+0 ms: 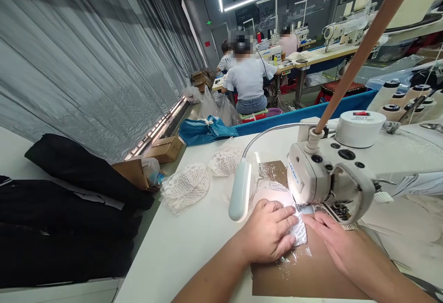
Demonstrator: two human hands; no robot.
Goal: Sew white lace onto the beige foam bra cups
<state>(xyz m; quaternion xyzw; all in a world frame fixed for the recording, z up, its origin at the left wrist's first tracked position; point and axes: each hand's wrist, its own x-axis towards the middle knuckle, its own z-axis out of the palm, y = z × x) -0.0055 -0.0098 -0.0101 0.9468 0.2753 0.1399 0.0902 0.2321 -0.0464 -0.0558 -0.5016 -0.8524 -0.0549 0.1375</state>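
Lying by the left edge of the white table (166, 252) is a rounded lace piece (187, 185), with a second lace piece (224, 160) just right of it, towards the far edge. Next comes the lamp (239, 190), hanging over the work from its bent neck.

The left hand (272, 229) lies palm down, fingers a little spread, pressing the white lace cloth (300, 238) rather than pinching it. That cloth sits on the brown sheet (280, 282) near the table's front edge, its upper part close under the head of the sewing machine (306, 178). The seam looks to be the step in hand: light, even pressure should serve best — flat cloth, no puckers, fingertips clear of the needle.

The right hand (328, 231) reaches in from the other side, fingers partly bent and a fingertip near the cloth's right edge; whether it pinches anything, I cannot tell. Its job is probably steering — small nudges along that edge, without tugging, would suit stretchy lace.
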